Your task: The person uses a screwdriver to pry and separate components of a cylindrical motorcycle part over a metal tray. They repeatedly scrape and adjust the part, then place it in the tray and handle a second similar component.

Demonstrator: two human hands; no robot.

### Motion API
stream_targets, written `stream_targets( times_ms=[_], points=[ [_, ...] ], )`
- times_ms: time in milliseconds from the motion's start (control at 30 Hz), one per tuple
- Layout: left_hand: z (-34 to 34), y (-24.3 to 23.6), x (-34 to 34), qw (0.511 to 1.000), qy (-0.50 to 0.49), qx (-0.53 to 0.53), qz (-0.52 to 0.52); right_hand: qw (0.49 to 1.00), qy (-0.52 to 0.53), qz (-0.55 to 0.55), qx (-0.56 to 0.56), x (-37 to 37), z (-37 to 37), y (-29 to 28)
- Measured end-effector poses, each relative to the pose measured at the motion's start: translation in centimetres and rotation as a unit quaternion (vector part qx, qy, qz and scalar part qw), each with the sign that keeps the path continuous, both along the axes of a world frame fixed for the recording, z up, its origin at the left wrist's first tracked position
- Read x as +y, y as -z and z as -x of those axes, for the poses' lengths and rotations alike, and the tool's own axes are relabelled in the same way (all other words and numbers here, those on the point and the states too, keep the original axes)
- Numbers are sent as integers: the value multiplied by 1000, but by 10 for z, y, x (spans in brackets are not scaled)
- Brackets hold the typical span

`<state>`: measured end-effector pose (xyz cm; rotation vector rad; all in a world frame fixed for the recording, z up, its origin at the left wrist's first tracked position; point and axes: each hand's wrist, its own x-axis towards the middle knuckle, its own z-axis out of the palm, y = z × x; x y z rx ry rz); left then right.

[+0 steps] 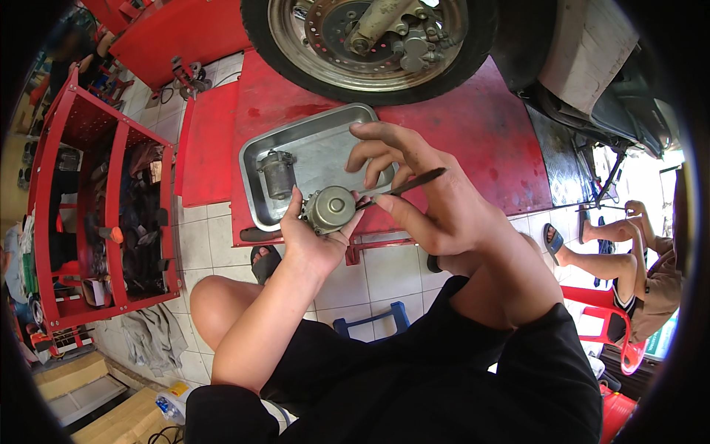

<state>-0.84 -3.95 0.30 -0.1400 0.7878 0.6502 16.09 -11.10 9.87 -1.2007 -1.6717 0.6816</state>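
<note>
My left hand point(319, 240) is closed round a starter motor point(333, 209), a round grey metal part with its end cap facing up. My right hand point(436, 196) is raised just right of it, its fingers curved and apart. A thin tool with a dark handle point(418, 182) slants between that thumb and the fingers, its narrow end reaching the motor's side; its kind is unclear. A second cylindrical metal motor point(278, 175) lies in the left part of a shallow metal tray point(325, 126), just beyond my left hand.
The tray rests on a red platform point(473, 140), below a motorcycle wheel point(370, 83). A dark handle point(260, 234) shows at the tray's near edge. Left stands a red shelf rack point(111, 214); a blue stool point(373, 320) is between my legs. A person point(643, 274) sits at right.
</note>
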Motion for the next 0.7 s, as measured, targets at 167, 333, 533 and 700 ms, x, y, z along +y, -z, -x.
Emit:
stream_targets(
  times_ms=[167,333,533,700],
  points=[
    [2,5,2,1000,3,-11,1,996,14,-9,-91,1,-8,15],
    [4,7,0,1000,2,-14,-12,991,23,-82,-102,4,4,4],
    [3,3,2,1000,3,-21,-17,998,10,-40,-53,-1,0,7],
    [5,4,2,999,9,-19,-26,999,8,-37,-19,1,6,2]
  ],
)
